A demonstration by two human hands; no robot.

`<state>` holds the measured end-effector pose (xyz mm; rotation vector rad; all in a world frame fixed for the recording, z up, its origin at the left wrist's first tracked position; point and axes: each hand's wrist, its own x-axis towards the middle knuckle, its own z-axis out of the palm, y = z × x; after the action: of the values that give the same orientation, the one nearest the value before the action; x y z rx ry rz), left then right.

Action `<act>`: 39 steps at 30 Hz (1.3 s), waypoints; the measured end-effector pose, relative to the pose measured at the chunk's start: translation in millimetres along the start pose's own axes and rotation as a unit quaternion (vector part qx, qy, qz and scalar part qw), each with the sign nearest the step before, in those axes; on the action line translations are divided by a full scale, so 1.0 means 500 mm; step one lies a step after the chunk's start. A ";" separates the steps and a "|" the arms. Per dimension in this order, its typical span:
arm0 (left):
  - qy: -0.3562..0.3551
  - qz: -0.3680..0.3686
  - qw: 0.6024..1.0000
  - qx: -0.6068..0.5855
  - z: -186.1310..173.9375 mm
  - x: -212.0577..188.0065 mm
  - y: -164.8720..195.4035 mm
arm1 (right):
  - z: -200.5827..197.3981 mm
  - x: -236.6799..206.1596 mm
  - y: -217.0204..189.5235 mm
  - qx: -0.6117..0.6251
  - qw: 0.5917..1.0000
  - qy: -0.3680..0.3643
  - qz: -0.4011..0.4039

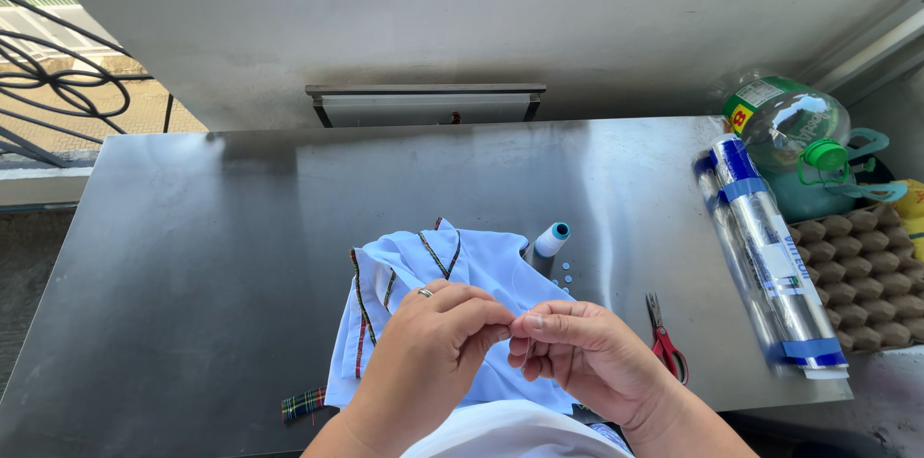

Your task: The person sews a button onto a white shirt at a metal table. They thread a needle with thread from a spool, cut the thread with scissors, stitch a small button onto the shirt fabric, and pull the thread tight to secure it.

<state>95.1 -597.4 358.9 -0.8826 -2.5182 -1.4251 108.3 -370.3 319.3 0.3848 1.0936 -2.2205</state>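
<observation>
Both hands meet over the near edge of the steel table (241,227), fingertips pinched together: the left hand (428,343), a ring on one finger, curls closed and presses thumb to forefinger against the tips of the right hand (577,347), whose fingers are likewise drawn tight. Whatever is pinched between them is too small to make out; a thin strand may hang below the left fingers, but it cannot be told for certain. Just beneath the hands lies a light blue garment (481,270) with plaid trim, bunched on the table. Beside its far edge stands a white thread spool (551,240) with a blue top, and a few small pale buttons (568,272) lie near it. Red-handled scissors (662,338) rest to the right, closed. Further right lies a clear plastic roll (770,256) with blue bands, then a brown egg tray (866,266), its cups seemingly empty, and a large clear bottle (794,136) with a green cap on its side; its contents cannot be read. A plaid strip (303,404) lies at the near left.
</observation>
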 end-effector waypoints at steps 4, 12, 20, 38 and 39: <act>-0.022 -0.028 0.999 0.021 -0.007 -0.003 0.002 | 0.009 0.003 0.001 -0.010 1.000 0.010 0.015; -0.013 0.032 0.998 0.055 0.004 -0.009 -0.002 | 0.015 0.004 0.003 -0.073 0.996 0.047 -0.002; -0.009 -0.093 0.995 0.020 0.016 0.001 -0.018 | 0.023 0.002 -0.010 -0.064 0.993 0.071 -0.071; 0.016 -0.359 0.805 -0.472 0.049 -0.017 -0.041 | 0.038 0.013 0.011 -0.088 0.987 0.088 -0.100; 0.018 -0.361 0.802 -0.475 0.049 -0.019 -0.041 | 0.036 0.012 0.014 -0.089 0.987 0.088 -0.096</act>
<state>96.3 -589.7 326.5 0.1763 -2.0550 -2.9998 108.6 -390.1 323.3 0.4205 1.4665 -2.2633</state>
